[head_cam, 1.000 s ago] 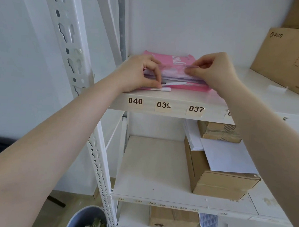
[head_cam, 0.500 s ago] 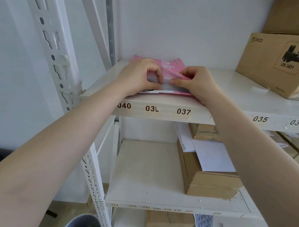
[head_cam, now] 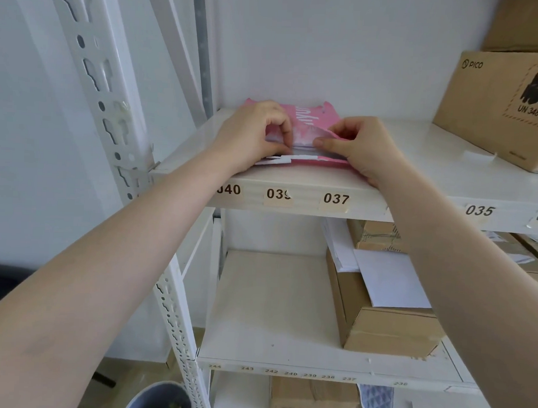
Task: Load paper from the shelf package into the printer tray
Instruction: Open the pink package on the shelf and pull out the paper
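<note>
A pink paper package (head_cam: pixel 308 120) lies flat on the upper white shelf (head_cam: pixel 423 167), above the labels 039 and 037. Its front wrapper flap is torn and lifted, and white sheet edges show beneath it. My left hand (head_cam: pixel 252 135) rests on the package's left front corner, fingers curled onto the wrapper flap. My right hand (head_cam: pixel 359 146) pinches the wrapper's front edge from the right, thumb and forefinger closed on it. No printer is in view.
A brown PICO carton (head_cam: pixel 500 106) stands at the upper shelf's right. The lower shelf (head_cam: pixel 272 312) holds brown boxes (head_cam: pixel 388 329) with loose white sheets (head_cam: pixel 390 280) on top. White slotted uprights (head_cam: pixel 105 104) stand left; a bin (head_cam: pixel 157 399) sits on the floor.
Both hands have drawn closer together on the package's front. The right hand slid left along the wrapper edge and the flap is lifted higher. The camera has shifted rightwards.
</note>
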The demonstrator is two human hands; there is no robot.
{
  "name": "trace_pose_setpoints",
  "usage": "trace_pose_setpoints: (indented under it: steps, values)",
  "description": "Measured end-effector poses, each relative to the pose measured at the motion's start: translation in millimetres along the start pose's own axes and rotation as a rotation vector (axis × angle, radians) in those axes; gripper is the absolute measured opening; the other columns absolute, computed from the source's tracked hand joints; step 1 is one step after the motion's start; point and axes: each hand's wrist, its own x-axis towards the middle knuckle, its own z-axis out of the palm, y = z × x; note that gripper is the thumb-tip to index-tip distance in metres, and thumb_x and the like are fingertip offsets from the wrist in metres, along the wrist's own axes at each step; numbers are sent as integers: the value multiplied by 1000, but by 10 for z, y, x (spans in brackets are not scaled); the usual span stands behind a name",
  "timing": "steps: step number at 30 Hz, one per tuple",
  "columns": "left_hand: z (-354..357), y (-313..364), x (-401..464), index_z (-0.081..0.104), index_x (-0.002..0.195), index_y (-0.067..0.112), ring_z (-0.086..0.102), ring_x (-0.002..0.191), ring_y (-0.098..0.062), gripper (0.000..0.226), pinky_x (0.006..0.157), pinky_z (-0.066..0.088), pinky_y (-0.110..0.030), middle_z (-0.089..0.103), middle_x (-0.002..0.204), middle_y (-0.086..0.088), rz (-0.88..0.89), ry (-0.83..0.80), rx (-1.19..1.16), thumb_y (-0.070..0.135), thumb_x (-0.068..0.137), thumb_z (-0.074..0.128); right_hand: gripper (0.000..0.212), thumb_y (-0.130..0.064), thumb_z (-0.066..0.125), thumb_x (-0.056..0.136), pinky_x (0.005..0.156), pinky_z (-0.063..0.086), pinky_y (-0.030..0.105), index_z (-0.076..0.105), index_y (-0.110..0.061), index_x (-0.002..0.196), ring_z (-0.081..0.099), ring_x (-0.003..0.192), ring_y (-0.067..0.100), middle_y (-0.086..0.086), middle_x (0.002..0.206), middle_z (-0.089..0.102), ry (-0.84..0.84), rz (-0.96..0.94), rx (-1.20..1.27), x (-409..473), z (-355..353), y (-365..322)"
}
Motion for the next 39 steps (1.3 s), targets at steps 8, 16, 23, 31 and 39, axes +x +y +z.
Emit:
trace_pose_setpoints:
  steps: [8, 16, 23, 31, 39]
  values:
    - [5, 17, 28, 77, 78, 22, 62, 98, -16, 14, 85, 44, -28, 69, 102, -2, -56, 60, -37, 28, 66, 82, 39, -26, 82, 70, 67, 38, 27, 68, 4, 90, 49, 69, 16, 9, 77, 57, 5, -6, 3, -9, -9, -15]
    - [13, 51, 16, 76, 77, 18, 61, 92, -17, 9, 80, 46, -33, 69, 98, -1, -80, 65, -31, 25, 72, 78, 37, -26, 82, 70, 63, 39, 24, 69, 1, 91, 50, 66, 12, 6, 77, 59, 0, -5, -11, -10, -15, -8]
    - [9, 81, 13, 69, 79, 16, 55, 103, -15, 8, 79, 43, -32, 59, 115, 6, 8, 57, 114, 24, 80, 71, 36, -31, 83, 67, 62, 40, 24, 70, -4, 87, 51, 64, 12, 3, 74, 60, 15, -3, -22, 26, -14, 24]
    - [-121, 238, -192, 71, 78, 14, 43, 117, -25, 15, 97, 31, -32, 58, 118, 3, 122, 154, 234, 28, 81, 70, 30, -33, 81, 71, 66, 42, 22, 68, -17, 94, 54, 82, 12, 0, 88, 63, 63, -44, 93, -85, -64, -93]
    - [-92, 470, -756, 70, 77, 17, 46, 105, -19, 12, 90, 35, -28, 60, 106, 3, 115, 217, 127, 28, 80, 70, 40, -53, 61, 82, 57, 46, 27, 64, -13, 81, 55, 58, 6, -7, 64, 61, 441, -16, -36, -860, -279, -23]
